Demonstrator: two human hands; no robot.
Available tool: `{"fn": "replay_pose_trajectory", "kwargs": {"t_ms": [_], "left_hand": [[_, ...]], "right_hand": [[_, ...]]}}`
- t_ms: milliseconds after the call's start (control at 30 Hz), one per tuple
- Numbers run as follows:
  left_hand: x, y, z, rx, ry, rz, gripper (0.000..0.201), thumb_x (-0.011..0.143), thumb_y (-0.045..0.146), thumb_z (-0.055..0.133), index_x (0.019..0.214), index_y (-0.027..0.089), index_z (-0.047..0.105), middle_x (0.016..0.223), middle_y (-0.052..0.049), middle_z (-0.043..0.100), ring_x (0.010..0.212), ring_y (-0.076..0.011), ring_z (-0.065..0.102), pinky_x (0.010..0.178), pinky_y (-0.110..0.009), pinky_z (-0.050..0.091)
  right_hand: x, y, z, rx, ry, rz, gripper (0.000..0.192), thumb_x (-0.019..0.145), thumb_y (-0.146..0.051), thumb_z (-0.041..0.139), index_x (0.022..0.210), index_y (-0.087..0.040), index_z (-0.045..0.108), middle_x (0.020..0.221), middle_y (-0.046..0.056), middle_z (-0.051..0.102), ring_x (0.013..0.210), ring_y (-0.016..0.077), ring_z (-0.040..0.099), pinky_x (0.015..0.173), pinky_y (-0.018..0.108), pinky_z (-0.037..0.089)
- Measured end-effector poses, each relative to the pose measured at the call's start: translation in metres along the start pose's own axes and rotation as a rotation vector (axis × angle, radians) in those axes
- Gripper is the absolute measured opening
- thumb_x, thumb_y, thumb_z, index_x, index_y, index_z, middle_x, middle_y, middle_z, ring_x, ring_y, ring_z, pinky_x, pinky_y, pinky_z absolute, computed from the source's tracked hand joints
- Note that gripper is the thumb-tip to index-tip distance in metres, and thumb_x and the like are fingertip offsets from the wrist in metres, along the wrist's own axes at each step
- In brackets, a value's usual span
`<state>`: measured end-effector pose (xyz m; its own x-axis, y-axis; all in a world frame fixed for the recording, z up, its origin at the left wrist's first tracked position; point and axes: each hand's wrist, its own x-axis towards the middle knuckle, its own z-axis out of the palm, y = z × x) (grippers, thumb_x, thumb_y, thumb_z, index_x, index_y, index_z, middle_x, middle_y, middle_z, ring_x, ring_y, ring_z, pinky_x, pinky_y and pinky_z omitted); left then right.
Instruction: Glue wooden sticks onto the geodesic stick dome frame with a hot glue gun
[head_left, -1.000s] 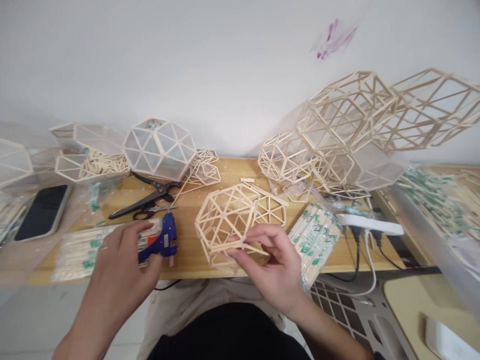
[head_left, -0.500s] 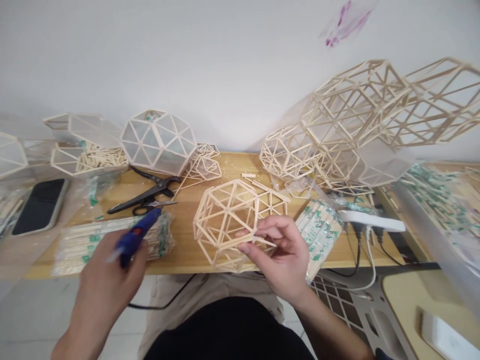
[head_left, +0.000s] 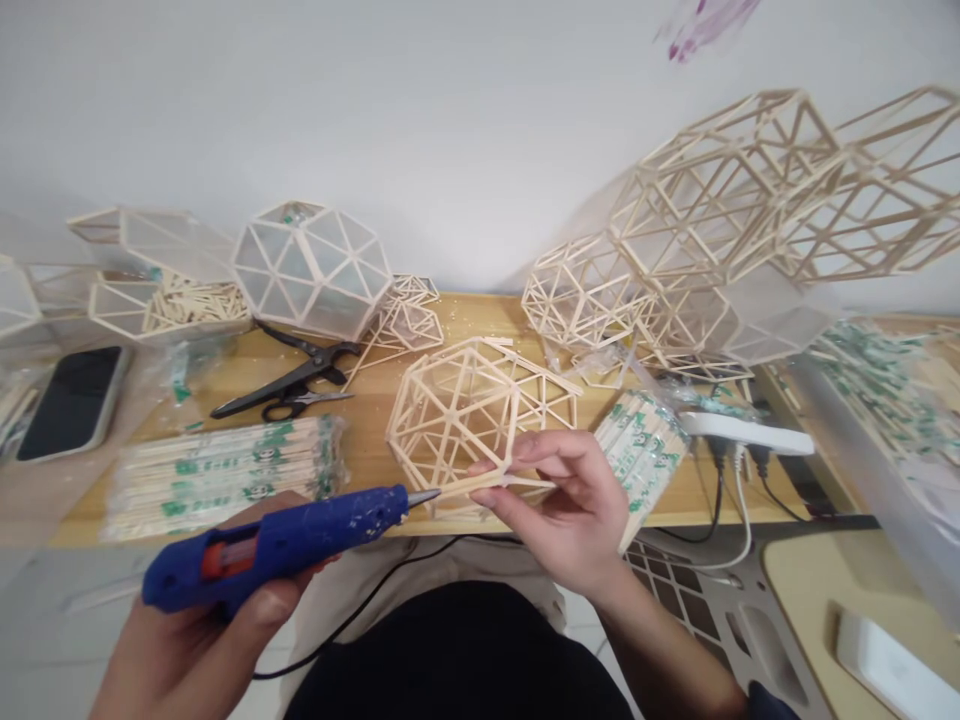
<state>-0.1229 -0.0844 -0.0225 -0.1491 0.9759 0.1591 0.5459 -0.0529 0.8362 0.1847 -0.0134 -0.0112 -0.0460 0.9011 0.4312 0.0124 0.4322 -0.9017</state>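
My left hand [head_left: 217, 640] is wrapped around the handle of a blue glue gun [head_left: 300, 540], a clear glue stick poking out of its back end. The gun's metal nozzle points right, at the lower front edge of a domed frame of thin wooden sticks [head_left: 454, 412]. Thumb and fingers of my right hand [head_left: 570, 500] pinch that stick frame at its lower right corner, where sticks meet. Nozzle and frame appear to touch or nearly so. Behind the held frame lies a flat lattice of sticks [head_left: 544, 400].
Black scissors [head_left: 292, 380] and a phone [head_left: 73, 400] lie to the left. Bagged sticks [head_left: 225, 470] sit at the front edge, another bag [head_left: 641, 440] by a white power strip [head_left: 750, 432]. Paper-covered polyhedron [head_left: 311, 270] and large stick frames [head_left: 735, 190] stand along the wall.
The glue gun has swung from pointing up and away to lying nearly level, its nozzle now at the stick frame. My right hand keeps its pinch; the view has shifted slightly.
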Motion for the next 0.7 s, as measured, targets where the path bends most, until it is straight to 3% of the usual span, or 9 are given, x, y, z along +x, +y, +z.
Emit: {"fn": "replay_pose_trajectory", "kwargs": {"t_ms": [100, 233, 533, 700], "left_hand": [[0.010, 0.013, 0.003, -0.039, -0.061, 0.054, 0.023, 0.088, 0.050, 0.073, 0.099, 0.035, 0.085, 0.102, -0.004, 0.084, 0.065, -0.0223, 0.077, 0.053, -0.028, 0.064], [0.017, 0.024, 0.004, 0.018, -0.129, 0.119, 0.023, 0.089, 0.051, 0.072, 0.088, 0.033, 0.086, 0.085, -0.004, 0.082, 0.071, -0.0239, 0.079, 0.058, -0.028, 0.065], [0.025, 0.037, 0.007, 0.163, -0.101, 0.287, 0.024, 0.092, 0.052, 0.069, 0.088, 0.032, 0.082, 0.069, 0.002, 0.077, 0.057, -0.0180, 0.074, 0.056, -0.021, 0.061], [0.035, 0.054, 0.012, 0.192, -0.107, 0.334, 0.030, 0.093, 0.048, 0.065, 0.071, 0.028, 0.071, 0.059, 0.003, 0.069, 0.049, -0.0158, 0.068, 0.047, -0.020, 0.056]], "right_hand": [[-0.001, -0.001, 0.000, 0.006, -0.017, -0.001, 0.051, 0.080, -0.005, 0.088, 0.118, -0.029, 0.064, 0.104, -0.002, 0.070, 0.090, 0.0169, 0.082, 0.076, 0.023, 0.067], [0.001, -0.004, 0.001, 0.024, -0.029, -0.029, 0.052, 0.080, -0.003, 0.088, 0.118, -0.029, 0.063, 0.103, -0.003, 0.074, 0.092, 0.0153, 0.083, 0.082, 0.020, 0.067], [0.001, -0.003, 0.003, 0.000, -0.042, -0.029, 0.052, 0.079, -0.003, 0.089, 0.117, -0.028, 0.063, 0.102, -0.003, 0.073, 0.090, 0.0147, 0.083, 0.082, 0.020, 0.067], [-0.001, 0.000, 0.003, 0.040, -0.072, -0.011, 0.055, 0.082, -0.003, 0.086, 0.121, -0.030, 0.059, 0.104, -0.003, 0.076, 0.095, 0.0150, 0.083, 0.083, 0.021, 0.065]]}}
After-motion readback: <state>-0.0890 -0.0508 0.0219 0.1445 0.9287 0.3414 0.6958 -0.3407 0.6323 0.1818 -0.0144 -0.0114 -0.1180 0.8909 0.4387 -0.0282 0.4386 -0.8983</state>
